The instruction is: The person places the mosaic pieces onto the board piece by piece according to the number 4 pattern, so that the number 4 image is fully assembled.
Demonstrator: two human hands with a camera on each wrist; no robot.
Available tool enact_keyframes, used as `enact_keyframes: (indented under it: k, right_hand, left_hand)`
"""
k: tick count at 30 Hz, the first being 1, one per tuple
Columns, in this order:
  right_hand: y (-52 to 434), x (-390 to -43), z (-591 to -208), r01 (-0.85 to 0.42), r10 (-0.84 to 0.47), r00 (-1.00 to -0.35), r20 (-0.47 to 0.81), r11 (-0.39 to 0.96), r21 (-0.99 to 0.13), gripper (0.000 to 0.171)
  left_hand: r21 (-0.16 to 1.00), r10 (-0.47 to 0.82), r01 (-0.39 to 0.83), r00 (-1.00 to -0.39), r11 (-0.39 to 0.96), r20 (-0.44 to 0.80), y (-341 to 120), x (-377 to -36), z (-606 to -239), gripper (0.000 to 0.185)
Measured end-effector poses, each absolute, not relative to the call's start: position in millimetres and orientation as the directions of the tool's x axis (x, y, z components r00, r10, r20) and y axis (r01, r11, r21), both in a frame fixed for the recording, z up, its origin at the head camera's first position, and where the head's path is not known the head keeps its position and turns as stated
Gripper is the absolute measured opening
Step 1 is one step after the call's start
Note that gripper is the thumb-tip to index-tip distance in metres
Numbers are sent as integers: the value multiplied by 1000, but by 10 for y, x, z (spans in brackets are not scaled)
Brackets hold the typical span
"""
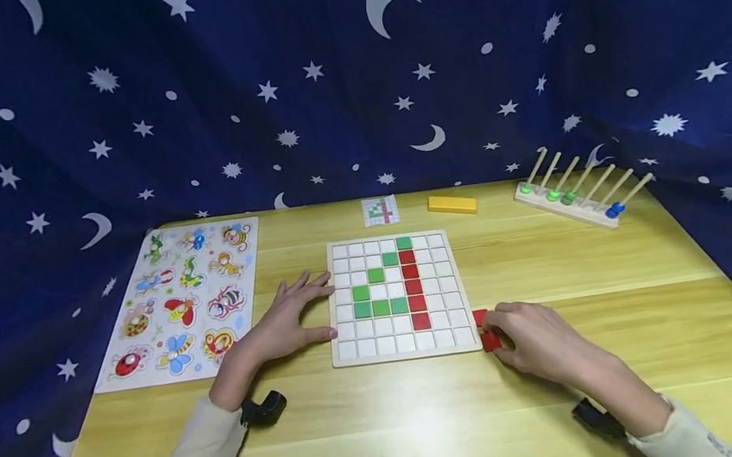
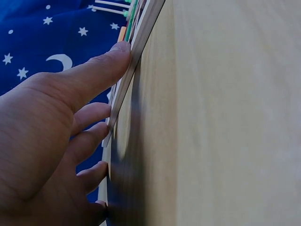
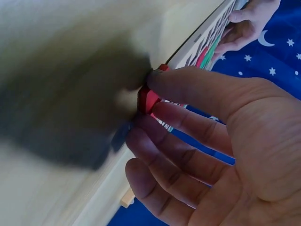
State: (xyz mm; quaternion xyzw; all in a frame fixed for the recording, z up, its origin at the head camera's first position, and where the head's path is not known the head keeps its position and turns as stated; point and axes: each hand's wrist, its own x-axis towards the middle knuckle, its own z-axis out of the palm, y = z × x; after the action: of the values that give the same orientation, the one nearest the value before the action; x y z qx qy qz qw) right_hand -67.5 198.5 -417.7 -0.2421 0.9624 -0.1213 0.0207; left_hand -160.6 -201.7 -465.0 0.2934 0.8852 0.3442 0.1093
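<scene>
A wooden grid board (image 1: 405, 348) lies at the table's middle, with green tiles (image 1: 380, 308) and a column of red tiles (image 1: 413, 286) set among white squares. My left hand (image 1: 294, 316) lies flat with straight fingers against the board's left edge (image 2: 136, 52); its thumb (image 2: 101, 70) touches the rim. My right hand (image 1: 527, 339) sits at the board's lower right corner and pinches a red tile (image 1: 491, 340) between thumb and fingers. That red tile (image 3: 148, 98) shows at my right fingertips, close above the table. A second red tile (image 1: 480, 317) lies beside it.
An insect peg puzzle (image 1: 187, 301) lies at the left. At the back are a small pattern card (image 1: 381, 211), a yellow block (image 1: 452, 204) and a peg rack with beads (image 1: 580, 198). Star-printed blue cloth surrounds the table.
</scene>
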Motion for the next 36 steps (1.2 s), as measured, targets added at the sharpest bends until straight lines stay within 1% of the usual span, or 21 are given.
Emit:
enact_keyframes:
  k: [5,16,22,28,36]
  right_hand:
    - [1987,-664,-4162,-462,-473,-881,16,852,-248,25]
    - [1918,-729,-4045,-491,-492,-869,59,838,-239,22]
    - [1767,-764,-4039,-527,-524,-847,86,809,-258,19]
    - [1605,-793,-4079,-580,-572,-812,117,766,-279,18]
    - [1438,-842,-4128,-604,-603,-791,105,744,-285,19]
  left_hand:
    - [675,599,444,-801,589,4,-2016,-1623,-4651,73]
    - [676,593,438,-805,592,2,-2039,-1622,-4658,72]
    - [679,596,442,-803,587,7,-2030,-1613,-4654,71]
    - [680,596,442,-803,585,10,-2027,-1603,-4651,71]
    - [683,597,443,-802,581,13,-2012,-1596,-4642,71]
